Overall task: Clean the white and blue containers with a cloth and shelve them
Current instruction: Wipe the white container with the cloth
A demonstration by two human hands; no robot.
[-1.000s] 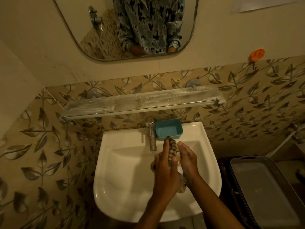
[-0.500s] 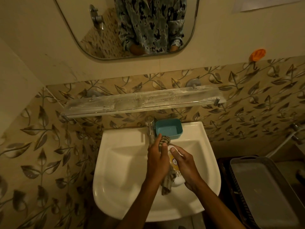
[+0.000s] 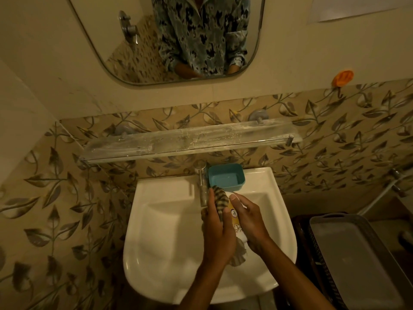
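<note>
Bathroom tiles printed with grey leaves back a white sink, seen from above; two bare forearms reach in from the bottom edge and meet over the basin.

The left hand lies back-up, its fingers curled round a striped cloth that it presses against the left flank of the white container; the cloth's banded top pokes out above the knuckles, and a paler tail hangs below the palm. The right hand grips the container from the right, fingers wrapped beneath, thumb laid near its far end.

The container is a slim white bottle with a yellow label and a round logo (lettering too small to read); much of it is hidden between the hands. It is held over the basin; its long axis runs away from the person, near end toward the wrists, far end toward the wall and leaning slightly left.

A chrome tap stands just left of the cloth; the blue container, an open rectangular tub, sits on the sink's back ledge just right of the tap. Above hangs a glass shelf streaked with white residue; higher up, a mirror reflects a patterned shirt. An orange hook sticks to the wall at upper right; a grey tray lies right of the sink.
</note>
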